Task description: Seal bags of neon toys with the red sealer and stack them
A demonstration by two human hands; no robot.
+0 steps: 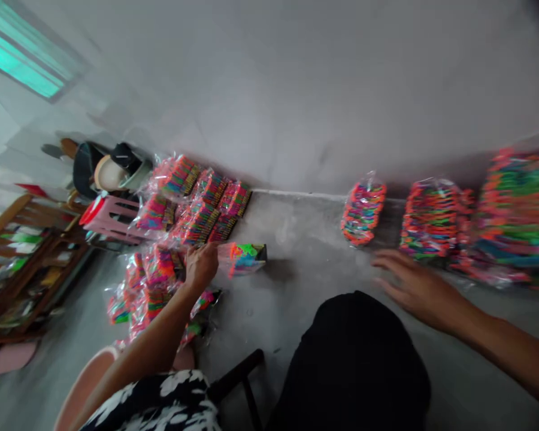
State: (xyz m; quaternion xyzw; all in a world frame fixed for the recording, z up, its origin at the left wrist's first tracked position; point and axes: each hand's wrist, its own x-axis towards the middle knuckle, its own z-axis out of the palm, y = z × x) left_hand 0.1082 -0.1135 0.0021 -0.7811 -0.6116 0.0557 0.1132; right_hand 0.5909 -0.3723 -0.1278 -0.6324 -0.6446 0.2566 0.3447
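1. A clear bag of bright, many-coloured pieces (248, 257) is held up above the grey floor (291, 224), just beside the bags stacked at the left.
2. The upper end of the bag is gripped in the closed fingers of the left hand (202, 266), with the dark end of the bag pointed to the right.
3. The right hand (408, 284) is stretched out with its fingers loosely parted, its grip released; it is held near the bundles at the right, and whether any of them is touched cannot be told.
4. By the wall (296, 96), a small bundle (363, 211), a middle bundle (431, 218) and a blurred large bundle (518, 221) are lined up, all wrapped in clear plastic.
5. At the left, filled bags are packed in rows (211, 200), and a looser heap (144, 293) is spread below them, partly hidden by the left forearm.
6. Behind the rows, a pink stool (117, 215) is seen; a pink tub (87, 383) is partly covered by the patterned sleeve (161, 404).
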